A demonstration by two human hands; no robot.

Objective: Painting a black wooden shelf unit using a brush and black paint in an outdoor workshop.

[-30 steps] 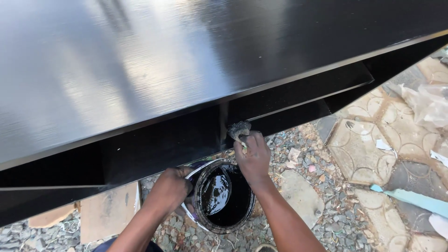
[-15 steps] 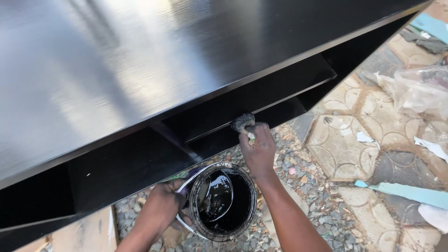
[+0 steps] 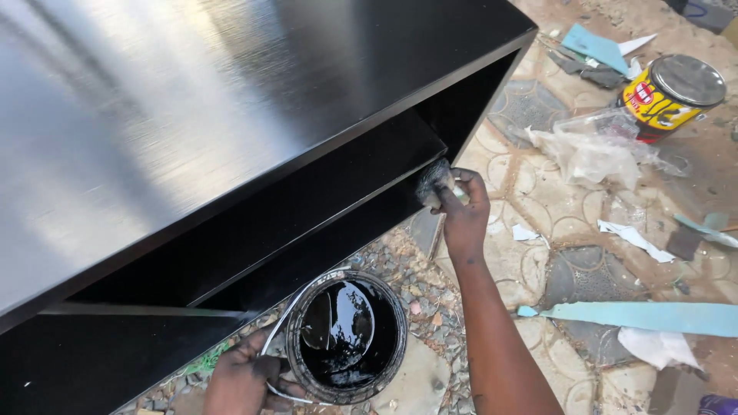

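A large glossy black cabinet (image 3: 231,115) fills the upper left, with an open shelf (image 3: 307,200) below its top panel. My right hand (image 3: 461,211) grips a paint-soaked rag (image 3: 435,180) and presses it against the right end of the shelf edge. My left hand (image 3: 242,376) holds the rim and wire handle of a round can of black paint (image 3: 346,334) that sits on the gravel under the cabinet.
A yellow and red tin with a metal lid (image 3: 670,92) stands at the top right. A crumpled clear plastic bag (image 3: 592,150), strips of light blue paper (image 3: 653,317) and white scraps lie on the patterned paving stones (image 3: 538,230).
My right hand has slid the rag to the right along the shelf edge, reaching its end. The view has shifted right, bringing the tin and litter into sight. My left hand stays on the can.
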